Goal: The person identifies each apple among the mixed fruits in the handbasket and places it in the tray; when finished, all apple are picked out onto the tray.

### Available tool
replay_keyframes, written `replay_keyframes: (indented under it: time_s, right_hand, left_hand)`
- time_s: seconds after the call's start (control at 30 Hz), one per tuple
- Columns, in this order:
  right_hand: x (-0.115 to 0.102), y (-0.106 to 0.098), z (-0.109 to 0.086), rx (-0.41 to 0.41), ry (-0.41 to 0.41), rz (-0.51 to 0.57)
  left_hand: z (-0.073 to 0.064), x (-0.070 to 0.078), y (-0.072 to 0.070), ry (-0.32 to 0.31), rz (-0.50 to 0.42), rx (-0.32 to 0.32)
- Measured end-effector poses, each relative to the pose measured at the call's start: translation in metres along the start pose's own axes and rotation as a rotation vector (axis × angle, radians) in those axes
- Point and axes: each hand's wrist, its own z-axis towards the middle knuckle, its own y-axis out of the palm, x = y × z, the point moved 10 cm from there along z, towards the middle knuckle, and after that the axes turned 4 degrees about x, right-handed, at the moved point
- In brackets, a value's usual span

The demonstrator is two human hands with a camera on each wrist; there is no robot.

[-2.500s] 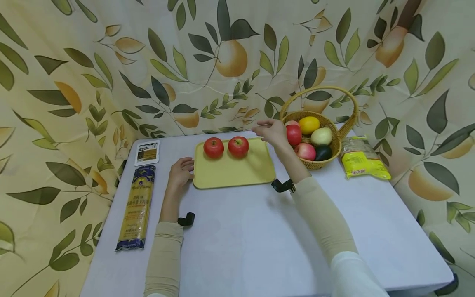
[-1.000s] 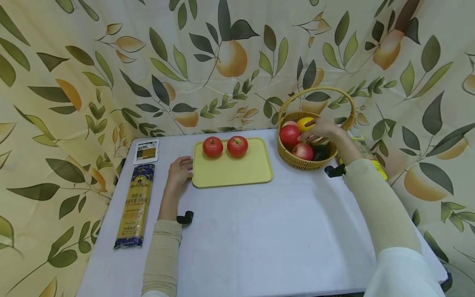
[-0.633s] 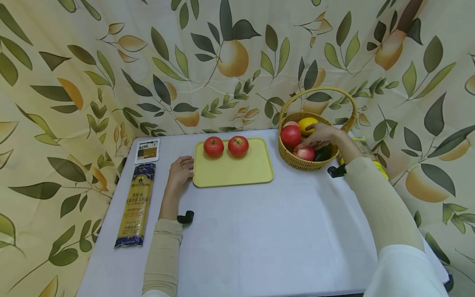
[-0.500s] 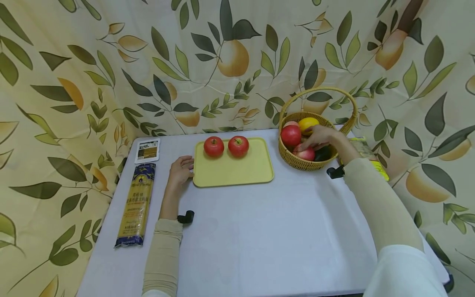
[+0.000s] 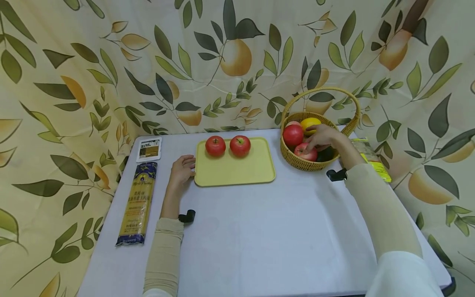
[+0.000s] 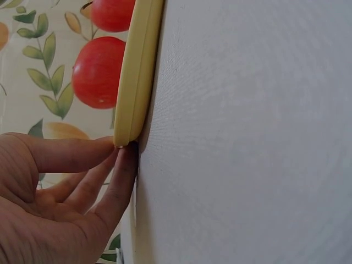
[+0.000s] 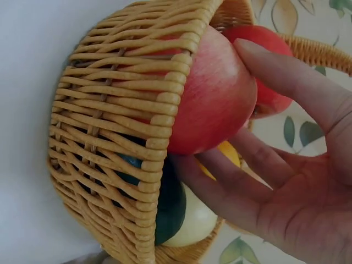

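In the head view my left hand (image 5: 182,169) is at the left edge of a yellow tray (image 5: 233,173). The left wrist view shows its thumb and fingertips pinching the tray's rim (image 6: 135,82). Two red apples (image 5: 215,146) stand at the back of the tray. Over on the right, my right hand (image 5: 325,138) reaches into a wicker basket (image 5: 304,166) and holds a pinkish-red apple (image 7: 214,99) there. Its thumb lies on one side of the apple and its fingers curl round the other, as the right wrist view shows. The apple sits at the basket's rim.
The basket also holds a red apple (image 5: 292,135), a yellow lemon-like fruit (image 5: 310,123), a dark green fruit (image 7: 170,206) and a pale one (image 7: 192,220). Its handle arches above. A yellow bag (image 5: 378,167) lies behind my right forearm. Left: a spaghetti pack (image 5: 136,202) and a white-framed package (image 5: 149,149).
My right hand has moved right from beside the basket to over it, then lowered, its thumb and fingers going round the pinkish-red apple. My left hand has stayed at the tray's edge.
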Motion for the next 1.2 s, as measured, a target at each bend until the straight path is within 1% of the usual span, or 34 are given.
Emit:
replay_keyframes:
  time_s: [0.1,0.27,0.37,0.5,0.57,0.7,0.8,0.97,1.2]
  right_hand:
    - [0.001,-0.001,-0.004,0.028,0.01,0.004]
    - [0.0,-0.005,-0.01,0.118,0.035,-0.022]
    - [-0.002,-0.008,-0.013,0.168,0.029,-0.05]
    - [0.001,-0.014,-0.015,0.215,0.034,-0.021]
    - [0.005,-0.016,-0.017,0.22,0.052,0.026]
    - [0.009,-0.02,-0.023,0.194,0.074,0.105]
    - [0.005,-0.025,-0.028,0.181,0.045,0.15]
    - [-0.01,-0.033,-0.035,0.188,-0.029,0.213]
    - [-0.025,-0.034,-0.044,0.206,-0.046,0.29]
  left_hand:
    - [0.001,0.0,0.0,0.002,0.004,-0.001]
    - [0.001,0.0,0.0,0.006,0.011,0.004]
    - [0.001,0.0,0.0,0.003,0.011,0.001]
    - [0.001,0.0,0.001,-0.001,0.001,-0.009]
    - [0.001,0.001,0.001,0.001,0.003,-0.011]
    - [0.001,0.002,0.002,0.001,0.017,-0.016]
    - [0.001,0.003,0.001,-0.008,0.026,-0.013]
    - [0.0,0.003,-0.002,-0.023,0.04,0.004]
    - [-0.002,0.0,0.001,-0.027,0.016,-0.01]
